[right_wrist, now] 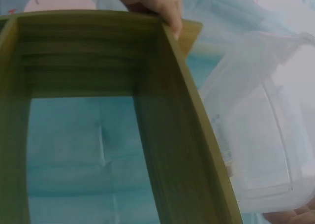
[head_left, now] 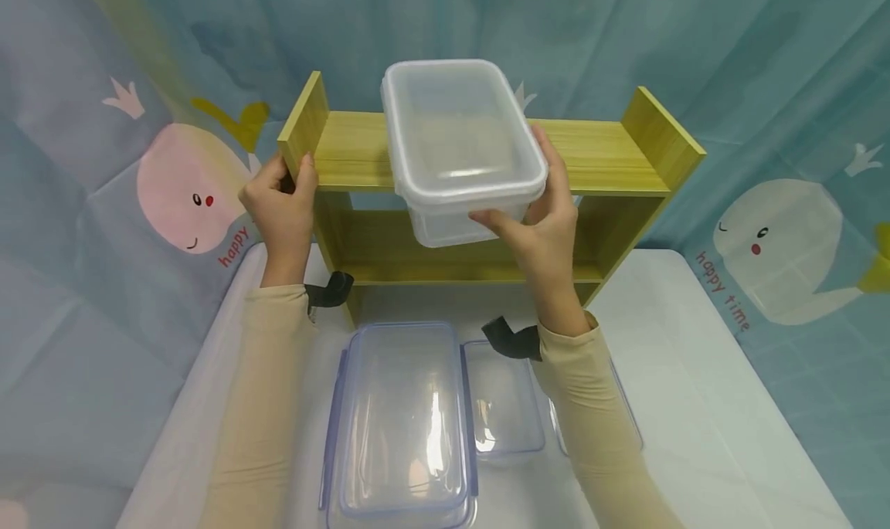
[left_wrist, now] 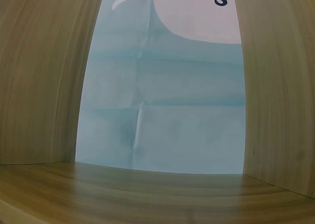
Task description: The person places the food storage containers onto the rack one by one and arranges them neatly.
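Observation:
My right hand (head_left: 552,232) grips a lidded clear plastic food container (head_left: 462,139) by its right side, thumb on the front wall and fingers behind. The container is raised in front of the top board of a wooden shelf (head_left: 594,154) and overlaps it in the head view. In the right wrist view, the container (right_wrist: 261,130) appears beside the shelf's board, fingers at its lower edge. With my left hand (head_left: 281,208) I hold the shelf's left end panel (head_left: 306,116), fingers and thumb around its front edge. The left wrist view looks through the shelf's opening (left_wrist: 162,101).
On the white table (head_left: 702,405) lie a large clear container with a blue-edged lid (head_left: 406,421), a smaller clear one (head_left: 504,401) to its right, and another (head_left: 626,405) partly hidden under my right sleeve. A printed curtain (head_left: 737,66) hangs behind and at both sides.

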`<state>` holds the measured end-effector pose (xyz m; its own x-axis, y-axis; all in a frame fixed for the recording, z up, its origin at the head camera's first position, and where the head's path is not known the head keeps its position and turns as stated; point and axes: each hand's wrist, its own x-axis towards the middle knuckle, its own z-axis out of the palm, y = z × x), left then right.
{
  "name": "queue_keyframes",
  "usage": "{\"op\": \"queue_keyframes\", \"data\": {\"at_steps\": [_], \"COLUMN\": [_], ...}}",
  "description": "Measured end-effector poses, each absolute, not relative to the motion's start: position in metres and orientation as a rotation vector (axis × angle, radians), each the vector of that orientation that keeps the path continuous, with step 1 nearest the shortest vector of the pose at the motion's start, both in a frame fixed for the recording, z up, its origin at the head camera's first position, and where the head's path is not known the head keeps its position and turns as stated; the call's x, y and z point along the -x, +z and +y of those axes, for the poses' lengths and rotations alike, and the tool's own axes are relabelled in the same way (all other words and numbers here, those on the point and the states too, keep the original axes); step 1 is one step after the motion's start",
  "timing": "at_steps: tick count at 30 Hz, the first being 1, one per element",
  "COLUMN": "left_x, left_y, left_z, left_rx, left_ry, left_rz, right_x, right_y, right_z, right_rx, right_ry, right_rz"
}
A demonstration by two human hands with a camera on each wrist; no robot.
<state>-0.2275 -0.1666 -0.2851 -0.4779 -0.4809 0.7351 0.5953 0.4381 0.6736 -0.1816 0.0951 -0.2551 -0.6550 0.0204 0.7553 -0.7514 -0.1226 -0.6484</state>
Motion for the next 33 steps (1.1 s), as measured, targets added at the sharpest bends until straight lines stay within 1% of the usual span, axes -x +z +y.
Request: {"op": "queue_keyframes", "data": {"at_steps": [4, 8, 17, 24, 30, 33], "left_x": [0.227, 0.228, 0.228, 0.229, 0.229, 0.230], "left_y": [-0.284, -0.284, -0.285, -0.284, -0.283, -0.283], "left_z": [-0.165, -0.165, -0.165, -0.164, -0.163, -0.164], "left_rx": [0.078, 0.078, 0.079, 0.104, 0.064, 0.083], "left_ry": [-1.305, -1.297, -1.271, -1.248, -1.277, -1.269], "left_rz": [-1.640, -1.638, -1.654, -1.650, -1.652, -1.656], "right_x": [0.194, 0.200, 0.191, 0.181, 0.182, 0.184], "right_y": [-0.248, -0.246, -0.246, -0.251, -0.256, -0.257], "right_z": [0.092, 0.090, 0.098, 0.107, 0.106, 0.104], "right_rx": [-0.763, -0.745, -0.739, -0.658, -0.646, -0.655], "right_ry": [1.928, 1.933, 1.929, 1.882, 1.849, 1.846], "right_rz": [-1.601, -1.639, -1.785, -1.700, -1.663, -1.645]}}
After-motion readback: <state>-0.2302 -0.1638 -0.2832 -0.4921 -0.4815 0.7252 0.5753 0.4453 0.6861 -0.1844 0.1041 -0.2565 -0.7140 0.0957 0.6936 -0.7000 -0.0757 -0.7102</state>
